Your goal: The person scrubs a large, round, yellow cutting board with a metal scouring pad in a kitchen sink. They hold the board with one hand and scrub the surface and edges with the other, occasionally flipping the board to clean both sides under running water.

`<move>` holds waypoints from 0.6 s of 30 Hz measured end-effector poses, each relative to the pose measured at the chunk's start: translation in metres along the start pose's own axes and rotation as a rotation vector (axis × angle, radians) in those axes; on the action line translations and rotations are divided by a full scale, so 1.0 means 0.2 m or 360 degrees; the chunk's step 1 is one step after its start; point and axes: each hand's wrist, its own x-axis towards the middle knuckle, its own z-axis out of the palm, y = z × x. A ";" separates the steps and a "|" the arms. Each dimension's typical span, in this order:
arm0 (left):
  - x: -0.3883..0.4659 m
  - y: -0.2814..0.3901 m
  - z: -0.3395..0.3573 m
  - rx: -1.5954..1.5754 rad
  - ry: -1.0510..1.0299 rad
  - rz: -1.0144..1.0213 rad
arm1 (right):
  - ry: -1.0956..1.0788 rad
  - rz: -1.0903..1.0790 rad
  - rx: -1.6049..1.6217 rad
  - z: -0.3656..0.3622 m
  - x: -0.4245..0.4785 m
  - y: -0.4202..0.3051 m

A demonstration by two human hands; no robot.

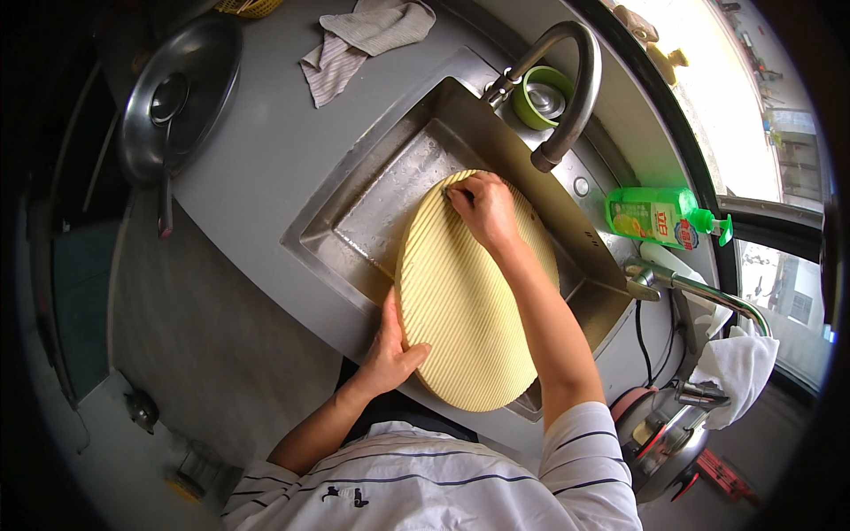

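Note:
A large round, pale yellow board with a ridged face (465,318) leans tilted over the stainless steel sink (372,206). My left hand (392,355) grips its lower left edge, thumb on the ridged face and fingers behind. Near the board's top edge my right hand (487,206) is closed on a small dark item, mostly hidden by the fingers, and presses it to the ridges. A curved metal faucet (584,86) arches over the back of the sink. Behind the faucet stands a green bowl (541,99) with a metal piece inside.
A green pump bottle (654,216) lies right of the sink, near a second faucet (704,289) and a white cloth (737,372). A metal kettle (664,438) stands lower right. On the left counter are a wok (206,86) with a ladle (166,146) and a striped cloth (372,33).

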 end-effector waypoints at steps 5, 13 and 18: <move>-0.02 -0.02 -0.04 0.0191 0.0074 0.0009 | -0.0296 -0.0207 0.0233 0.06 -0.10 -0.27; -0.03 -0.03 0.02 0.0236 -0.0036 -0.0032 | -0.0068 0.0075 -0.0168 0.06 0.05 0.09; -0.03 -0.02 -0.01 0.0220 0.0025 -0.0035 | -0.0293 -0.0236 0.0339 0.02 -0.13 -0.27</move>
